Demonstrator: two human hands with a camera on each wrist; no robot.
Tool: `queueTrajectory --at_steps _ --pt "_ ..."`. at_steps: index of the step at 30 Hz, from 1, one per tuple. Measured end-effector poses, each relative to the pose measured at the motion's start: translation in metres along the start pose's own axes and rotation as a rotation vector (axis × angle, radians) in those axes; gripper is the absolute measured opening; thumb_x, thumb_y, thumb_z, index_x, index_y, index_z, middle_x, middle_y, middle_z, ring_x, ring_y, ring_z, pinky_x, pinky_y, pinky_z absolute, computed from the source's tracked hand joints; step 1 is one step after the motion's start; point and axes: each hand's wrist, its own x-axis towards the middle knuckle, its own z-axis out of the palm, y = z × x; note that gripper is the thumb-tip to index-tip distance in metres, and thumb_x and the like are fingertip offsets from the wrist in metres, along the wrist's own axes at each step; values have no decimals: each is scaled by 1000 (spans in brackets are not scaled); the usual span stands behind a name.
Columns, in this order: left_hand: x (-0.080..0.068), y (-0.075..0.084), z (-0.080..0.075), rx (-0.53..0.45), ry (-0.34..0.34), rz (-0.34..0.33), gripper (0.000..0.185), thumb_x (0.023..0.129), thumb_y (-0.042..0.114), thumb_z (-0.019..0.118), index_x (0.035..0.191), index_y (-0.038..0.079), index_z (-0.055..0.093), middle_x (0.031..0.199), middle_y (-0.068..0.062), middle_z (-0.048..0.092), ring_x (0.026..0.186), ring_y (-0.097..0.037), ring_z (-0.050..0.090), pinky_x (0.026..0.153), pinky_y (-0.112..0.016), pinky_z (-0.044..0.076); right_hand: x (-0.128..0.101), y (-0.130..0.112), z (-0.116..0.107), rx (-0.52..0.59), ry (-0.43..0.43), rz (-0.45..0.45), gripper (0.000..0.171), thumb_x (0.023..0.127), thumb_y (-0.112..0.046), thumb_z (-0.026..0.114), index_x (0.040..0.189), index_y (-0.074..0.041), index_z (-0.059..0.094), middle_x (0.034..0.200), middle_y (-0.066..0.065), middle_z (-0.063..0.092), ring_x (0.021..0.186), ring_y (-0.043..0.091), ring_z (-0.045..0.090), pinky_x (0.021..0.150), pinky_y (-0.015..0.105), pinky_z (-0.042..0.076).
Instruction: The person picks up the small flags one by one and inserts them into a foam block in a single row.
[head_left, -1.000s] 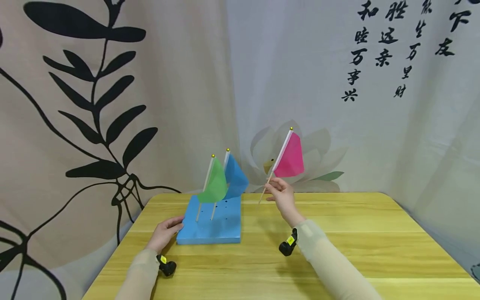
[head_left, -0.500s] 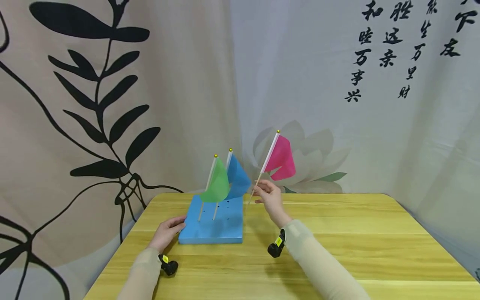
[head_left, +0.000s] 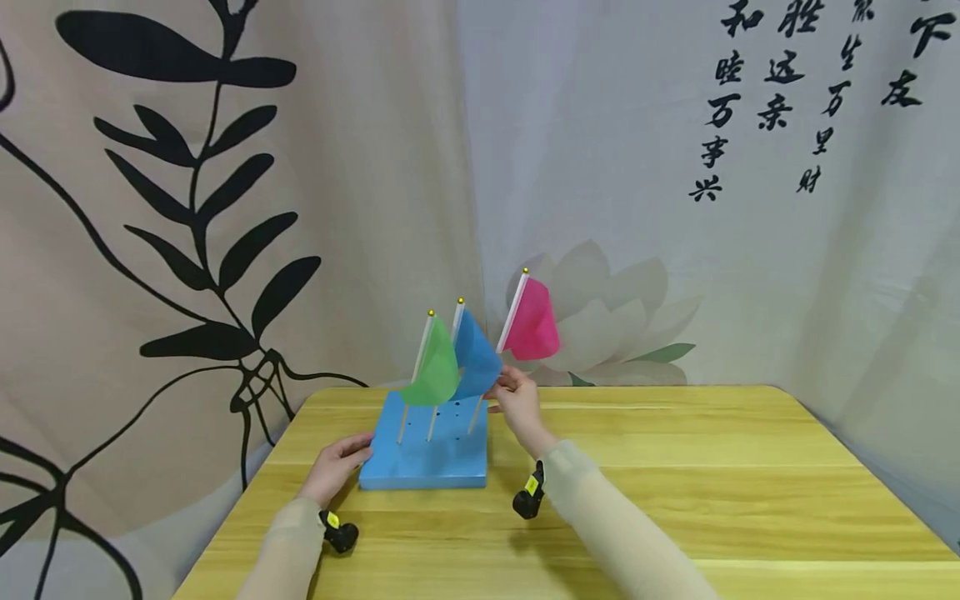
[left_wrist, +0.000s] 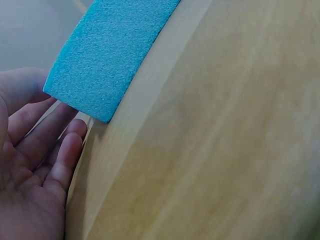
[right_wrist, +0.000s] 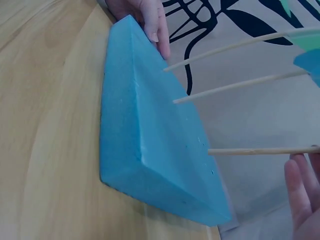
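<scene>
A blue foam block (head_left: pixel 423 458) lies on the wooden table (head_left: pixel 675 467). A green flag (head_left: pixel 435 367) and a blue flag (head_left: pixel 476 354) stand in it on thin sticks. My right hand (head_left: pixel 504 390) pinches the stick of a pink flag (head_left: pixel 531 321), which leans right. In the right wrist view the tip of that stick (right_wrist: pixel 260 150) meets the top face of the block (right_wrist: pixel 150 140) near its right edge. My left hand (head_left: pixel 351 452) rests with straight fingers (left_wrist: pixel 57 150) against the left near corner of the block (left_wrist: pixel 110 50).
The block has several small holes in its top. A printed curtain (head_left: pixel 225 208) hangs close behind the table's far edge. Bare tabletop stretches to the right of and in front of the block.
My right hand has carried the pink flag leftward and down, from over the table beside the block to the block's top face. The left hand has stayed at the corner.
</scene>
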Motion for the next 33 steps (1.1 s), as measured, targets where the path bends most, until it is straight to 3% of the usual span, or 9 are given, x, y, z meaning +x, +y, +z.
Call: queueTrajectory --at_steps 3,12,23,29,33 --pt "0 0 1 1 0 -3 46 99 20 59 141 3 50 141 -18 49 127 -34 47 106 -46 41 -1 1 6 -16 0 -2 34 89 1 59 123 1 63 98 15 70 82 34 68 61 37 61" --pt "1 -1 0 2 -2 -1 46 99 21 59 140 3 51 141 -18 49 127 -34 48 106 -46 41 -3 9 18 -43 8 5 20 87 3 60 106 2 66 91 11 69 82 32 69 61 36 60" --pt "-1 0 1 8 0 4 45 99 19 59 140 3 51 141 -18 49 127 -34 48 106 -46 42 -1 15 23 -68 -4 -30 20 90 2 58 109 2 64 91 13 68 85 39 67 60 36 60" --pt "-1 1 1 13 2 6 44 99 18 59 140 2 51 140 -19 50 126 -35 48 105 -47 42 -4 15 26 -80 -15 -8 21 91 2 60 112 2 63 96 15 69 90 44 66 60 34 60" --pt "-1 1 1 3 -1 0 45 99 18 59 140 3 51 141 -18 49 127 -34 48 106 -45 42 -10 8 26 -114 -43 -28 21 90 6 59 111 5 63 98 23 68 88 44 67 61 41 60"
